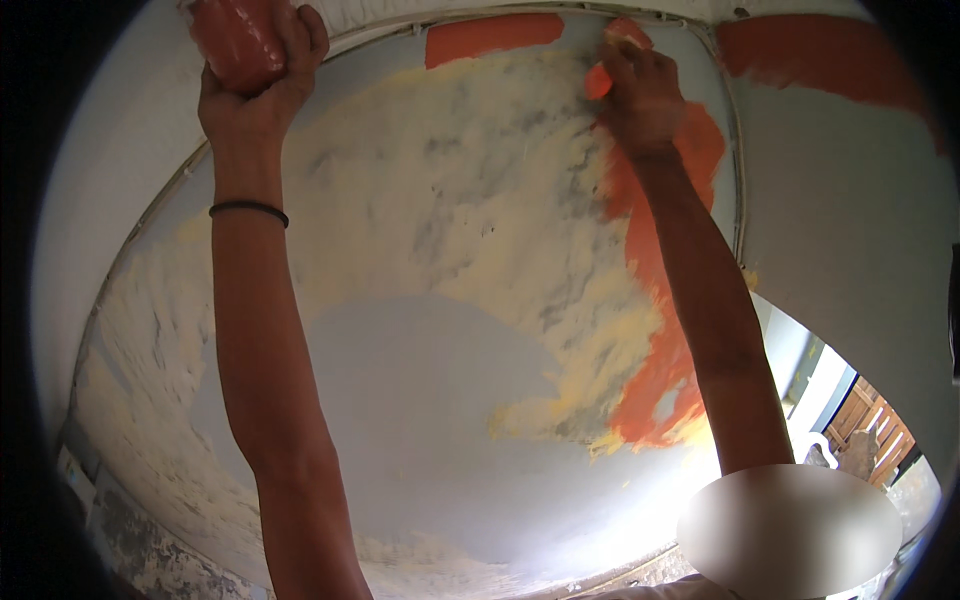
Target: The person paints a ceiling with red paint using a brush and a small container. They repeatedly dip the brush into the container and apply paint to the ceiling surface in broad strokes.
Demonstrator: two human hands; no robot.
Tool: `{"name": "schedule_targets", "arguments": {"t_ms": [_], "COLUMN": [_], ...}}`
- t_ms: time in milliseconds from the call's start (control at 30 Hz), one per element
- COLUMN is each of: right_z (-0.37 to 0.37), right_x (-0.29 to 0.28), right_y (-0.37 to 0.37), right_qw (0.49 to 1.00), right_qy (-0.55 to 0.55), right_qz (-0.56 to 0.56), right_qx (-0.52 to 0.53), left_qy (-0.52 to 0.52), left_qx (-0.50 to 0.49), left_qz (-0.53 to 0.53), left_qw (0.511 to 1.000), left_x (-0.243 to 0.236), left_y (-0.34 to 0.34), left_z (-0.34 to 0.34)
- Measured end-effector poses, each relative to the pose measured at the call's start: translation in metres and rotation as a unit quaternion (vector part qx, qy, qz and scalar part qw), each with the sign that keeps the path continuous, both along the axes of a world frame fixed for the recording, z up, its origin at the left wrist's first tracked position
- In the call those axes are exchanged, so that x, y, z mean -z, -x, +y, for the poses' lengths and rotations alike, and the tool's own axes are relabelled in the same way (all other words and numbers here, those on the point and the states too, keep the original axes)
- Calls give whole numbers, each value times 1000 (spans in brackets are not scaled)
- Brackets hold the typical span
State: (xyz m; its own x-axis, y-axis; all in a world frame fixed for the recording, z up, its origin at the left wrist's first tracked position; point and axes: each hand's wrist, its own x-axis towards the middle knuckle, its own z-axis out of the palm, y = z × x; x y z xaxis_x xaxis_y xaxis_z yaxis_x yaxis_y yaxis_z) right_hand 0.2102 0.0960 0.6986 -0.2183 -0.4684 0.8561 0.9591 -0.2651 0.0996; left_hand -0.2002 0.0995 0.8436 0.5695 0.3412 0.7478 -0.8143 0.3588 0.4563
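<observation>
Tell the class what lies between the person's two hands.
Between the left hand and right hand, the head view shows an orange paint patch and a yellow-grey mottled surface.

The container (240, 48) at the far left has a glossy red-orange colour, and the small object (599, 81) at the far right shows bright orange. The painted surface (480, 190) carries a cloudy pattern, pale yellow with dark grey smudges; its nearer part is plain grey. An uneven orange band (655, 345) marks its right side. The wristband (249, 210) is black.
</observation>
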Motion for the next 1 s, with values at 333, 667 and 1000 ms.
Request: {"name": "schedule_targets", "arguments": {"t_ms": [333, 667, 1000], "right_z": [21, 10, 6], "right_x": [-21, 4, 13], "right_y": [9, 1, 15], "right_qw": [1000, 1000, 1000], "right_qy": [-3, 10, 0], "right_qz": [-3, 7, 26], "right_qx": [-1, -22, -7], "left_qy": [6, 54, 72], "left_qx": [-74, -78, -46], "left_qz": [-38, -81, -54], "left_qw": [997, 992, 995], "left_x": [-14, 2, -1], "left_y": [-13, -39, -35], "left_z": [4, -7, -5]}}
